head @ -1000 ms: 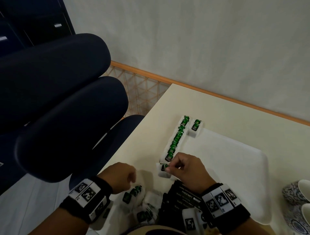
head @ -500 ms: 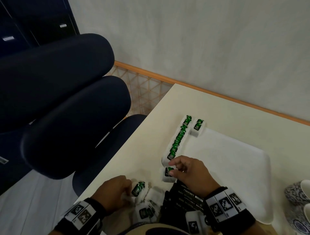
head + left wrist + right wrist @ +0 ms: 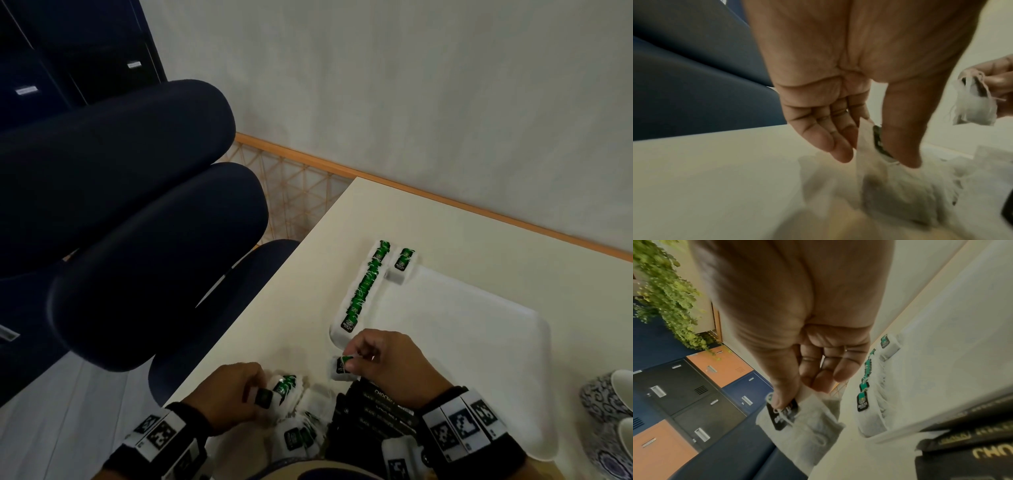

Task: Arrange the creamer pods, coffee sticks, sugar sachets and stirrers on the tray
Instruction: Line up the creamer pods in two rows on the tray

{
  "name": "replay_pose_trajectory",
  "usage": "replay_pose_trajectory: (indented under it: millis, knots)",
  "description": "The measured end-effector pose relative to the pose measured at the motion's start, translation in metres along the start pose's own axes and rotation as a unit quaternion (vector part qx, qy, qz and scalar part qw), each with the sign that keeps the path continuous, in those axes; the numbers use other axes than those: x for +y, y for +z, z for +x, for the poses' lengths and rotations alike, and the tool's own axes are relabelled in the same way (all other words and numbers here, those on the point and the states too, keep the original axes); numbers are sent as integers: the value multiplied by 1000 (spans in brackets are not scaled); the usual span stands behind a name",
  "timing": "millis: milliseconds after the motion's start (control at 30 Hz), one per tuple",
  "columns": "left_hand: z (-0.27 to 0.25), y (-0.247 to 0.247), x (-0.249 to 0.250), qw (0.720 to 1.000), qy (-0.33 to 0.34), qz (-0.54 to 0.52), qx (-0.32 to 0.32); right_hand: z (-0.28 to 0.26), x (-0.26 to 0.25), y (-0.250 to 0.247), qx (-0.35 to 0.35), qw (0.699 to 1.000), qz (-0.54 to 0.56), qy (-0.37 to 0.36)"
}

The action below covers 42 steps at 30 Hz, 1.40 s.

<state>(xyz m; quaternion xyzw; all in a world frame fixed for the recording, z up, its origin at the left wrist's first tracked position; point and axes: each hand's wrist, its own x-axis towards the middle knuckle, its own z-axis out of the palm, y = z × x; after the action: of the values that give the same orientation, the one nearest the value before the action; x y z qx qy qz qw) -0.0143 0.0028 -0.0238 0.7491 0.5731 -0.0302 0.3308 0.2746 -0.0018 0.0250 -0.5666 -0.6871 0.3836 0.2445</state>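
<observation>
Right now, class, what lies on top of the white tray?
On the white tray, a row of green-tagged tea bags lines its left edge, with one more tea bag beside the far end. The right hand and wrist cover the near corner; what lies beneath cannot be seen.

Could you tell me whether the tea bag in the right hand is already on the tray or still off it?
Off it. The right hand pinches the tea bag just short of the tray corner.

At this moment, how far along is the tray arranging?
Early. Done: a row of tea bags along the tray's left edge, one more beside its far end. In hand: the right hand pinches a bag, the left hand another. Left: the loose pile and black sticks; most of the tray is bare.
</observation>
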Motion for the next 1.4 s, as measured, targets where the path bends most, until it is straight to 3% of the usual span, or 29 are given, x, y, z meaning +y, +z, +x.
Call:
replay_pose_trajectory:
  millis: [133, 333, 467, 667, 1000, 1267, 1400]
  knots:
    - [-2, -3, -1, 1000, 16, -6, 11, -6, -8, -6, -40, 999, 21, -7]
    - [-6, -39, 31, 974, 83, -195, 84, -5, -34, -17, -85, 992, 85, -29]
    - [1, -55, 64, 951, 123, -271, 87, 5, -51, -19, -83, 989, 105, -58]
    - [2, -62, 94, 946, 166, -270, 68, 17, -43, -13, 33, 992, 102, -63]
    - [8, -59, 107, 950, 178, -248, 67, 19, -32, -16, 68, 994, 78, -30]
    - [29, -55, 117, 958, 167, -174, 154, 20, -20, -17, 63, 997, 46, -26]
    - [37, -50, 121, 963, 168, -173, 124, 22, -5, -16, 56, 998, -11, -11]
